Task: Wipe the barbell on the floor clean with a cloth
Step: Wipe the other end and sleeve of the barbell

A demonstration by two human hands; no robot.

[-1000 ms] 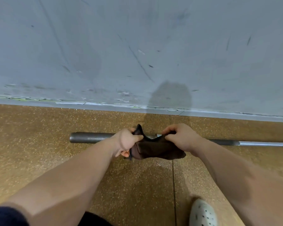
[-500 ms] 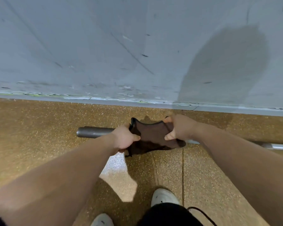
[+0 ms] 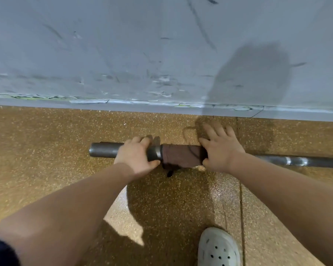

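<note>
Along the foot of the grey wall point(image 3: 123, 45), on the speckled brown floor point(image 3: 37, 150), the barbell point(image 3: 104, 150) lies parallel to the wall, with its thick sleeve end at our left and the thin shaft running out to the right. One white shoe point(image 3: 217, 248) stands near the lower edge.

Half a second ago we held the cloth stretched between both hands just above the bar. Now the cloth point(image 3: 181, 156) is laid over the bar and wraps it just to the right of the collar, with a small corner hanging on the floor in front. We judge from this that the preparing is finished and the wiping itself can begin.

Our left hand point(image 3: 135, 158) has given up the cloth and grips the sleeve, fingers curled over the top and thumb on the near side, to keep the bar from rolling. Our right hand point(image 3: 221, 150) rests on the right end of the cloth with its fingers point(image 3: 211, 129) spread and nearly straight beyond the bar. It presses rather than grips; whether the thumb catches the cloth's edge, we cannot tell.
</note>
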